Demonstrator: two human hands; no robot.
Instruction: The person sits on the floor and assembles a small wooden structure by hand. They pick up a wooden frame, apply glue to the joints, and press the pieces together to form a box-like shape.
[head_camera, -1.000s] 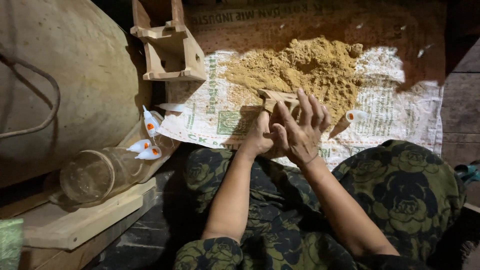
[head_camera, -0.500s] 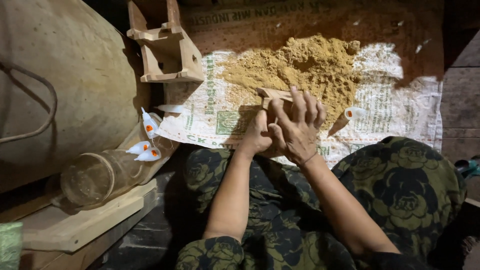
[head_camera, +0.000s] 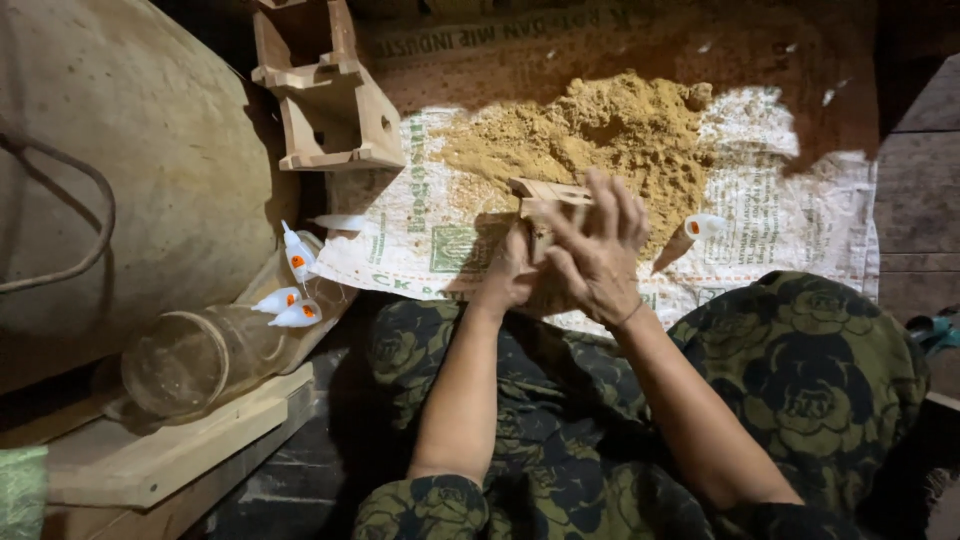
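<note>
Both my hands meet over my lap, at the near edge of a printed woven sack (head_camera: 800, 210) spread on the floor. My left hand (head_camera: 508, 282) grips a small wooden block mould (head_camera: 545, 195) from below. My right hand (head_camera: 598, 250) lies over its top with fingers spread, pressing on it. A heap of tan sawdust-like powder (head_camera: 590, 135) sits on the sack just beyond the mould. A small white glue bottle (head_camera: 700, 226) with an orange dot lies on the sack to the right of my right hand.
A second wooden mould (head_camera: 330, 100) stands at the back left. A large rounded sack (head_camera: 120, 170) fills the left side. A clear jar (head_camera: 195, 355) lies on its side on a plank (head_camera: 150, 460), with several small white bottles (head_camera: 290, 300) beside it.
My hands and the mould have stayed in the same spot; the right fingers have shifted slightly over the top of the block.
</note>
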